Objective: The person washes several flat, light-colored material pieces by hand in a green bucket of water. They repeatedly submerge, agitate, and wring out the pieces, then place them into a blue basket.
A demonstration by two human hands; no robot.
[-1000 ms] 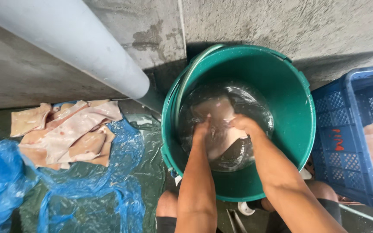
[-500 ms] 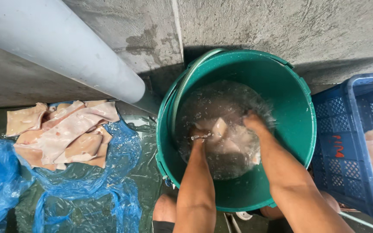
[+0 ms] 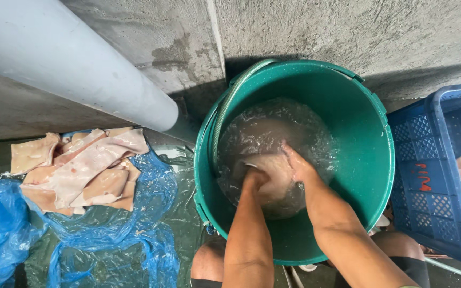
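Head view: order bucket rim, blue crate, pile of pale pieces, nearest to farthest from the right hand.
1. Bucket rim, right of the right hand, which is in the bucket's water.
2. Blue crate, further right.
3. Pile of pale pieces, far left on blue plastic.

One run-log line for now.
left hand | right hand | both on pale piece underwater | green bucket

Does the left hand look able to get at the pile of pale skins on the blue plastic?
Probably yes: the left hand is in the green bucket, and nothing stands between it and the pile beside.
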